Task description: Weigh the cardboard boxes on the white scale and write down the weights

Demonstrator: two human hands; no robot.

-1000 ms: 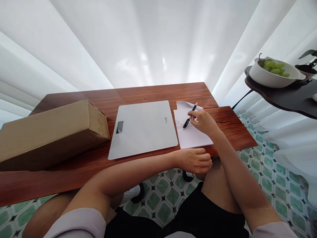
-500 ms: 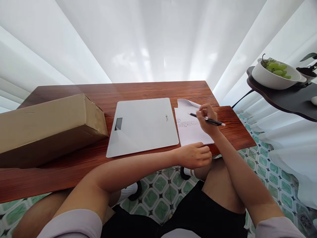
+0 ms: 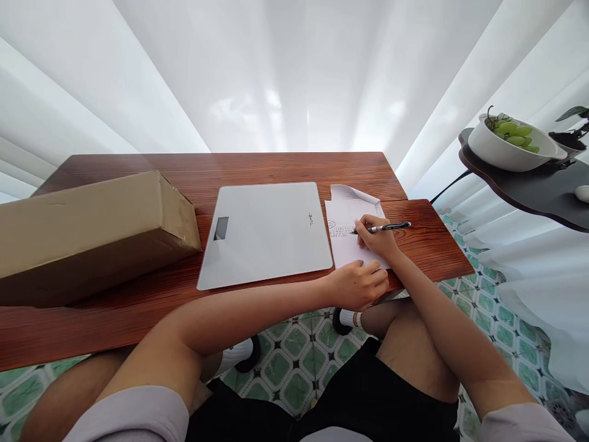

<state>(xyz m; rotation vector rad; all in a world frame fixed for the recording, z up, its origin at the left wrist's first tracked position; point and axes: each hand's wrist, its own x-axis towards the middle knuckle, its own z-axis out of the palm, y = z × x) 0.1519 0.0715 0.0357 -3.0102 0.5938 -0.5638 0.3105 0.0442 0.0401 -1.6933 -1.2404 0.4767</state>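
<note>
My right hand [image 3: 376,236] is closed around a black-and-silver pen [image 3: 391,226]. The pen's tip meets a white sheet of paper [image 3: 347,250] near rows of small handwriting, and its back end points right. At the sheet's near edge lies my left hand [image 3: 358,285], palm down, its fingers loosely bent and slightly apart; their undersides are hidden. Left of the paper rests a flat white scale [image 3: 271,230] with a small grey display [image 3: 221,228]. The paper's far edge is folded or curled up.
A long cardboard box [image 3: 92,230] occupies the left of the wooden table [image 3: 257,166]. To the right, a dark shelf [image 3: 519,190] bears a white bowl [image 3: 497,146] of green grapes [image 3: 515,132] and a potted plant [image 3: 573,135]. White curtains [image 3: 285,73] hang behind.
My right hand has come down and towards me, bringing the pen from above the sheet to the writing. My left hand has shifted slightly left and up at the paper's near edge.
</note>
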